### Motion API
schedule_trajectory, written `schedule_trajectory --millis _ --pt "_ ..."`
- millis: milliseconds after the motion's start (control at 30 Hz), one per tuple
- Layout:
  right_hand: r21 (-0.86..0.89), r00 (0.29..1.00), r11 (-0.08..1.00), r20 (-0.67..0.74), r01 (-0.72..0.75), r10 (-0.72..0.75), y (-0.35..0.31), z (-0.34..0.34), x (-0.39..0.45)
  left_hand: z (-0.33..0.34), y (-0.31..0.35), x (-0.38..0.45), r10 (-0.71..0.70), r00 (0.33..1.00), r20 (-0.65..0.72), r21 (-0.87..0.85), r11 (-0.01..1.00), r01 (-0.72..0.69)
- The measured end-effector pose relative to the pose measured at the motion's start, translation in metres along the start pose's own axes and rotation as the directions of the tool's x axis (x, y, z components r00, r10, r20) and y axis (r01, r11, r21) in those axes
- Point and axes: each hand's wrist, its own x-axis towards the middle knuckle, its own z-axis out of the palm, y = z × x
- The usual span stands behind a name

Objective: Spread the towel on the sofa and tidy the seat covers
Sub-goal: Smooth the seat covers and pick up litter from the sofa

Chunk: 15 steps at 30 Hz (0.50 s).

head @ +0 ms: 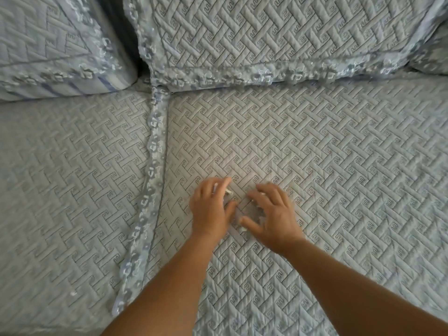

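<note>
The quilted blue-grey seat cover [303, 146] lies flat on the sofa seat, its lace trim [151, 151] overlapping the neighbouring cover [68, 166]. Both hands press on it, close together: left hand [211, 209] and right hand [274, 217], fingers spread, gripping nothing clearly visible.

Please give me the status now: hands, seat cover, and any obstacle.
Left hand and right hand open, side by side on middle seat cover. Small pale bits near fingers, unclear what. No towel in view. Nothing in the way.
</note>
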Motion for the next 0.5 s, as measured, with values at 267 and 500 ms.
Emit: schedule_trajectory --millis 267,500 --pt "-0.121 0.999 0.992 -0.019 0.029 -0.032 -0.017 0.029 -0.016 0.003 -0.008 0.003 -0.032 0.997 -0.072 0.036 0.999 0.035" --pt "-0.119 0.996 0.991 -0.078 -0.062 0.053 -0.014 0.030 -0.013 0.014 -0.012 -0.010 -0.210 0.956 -0.207 -0.115 0.975 0.189"
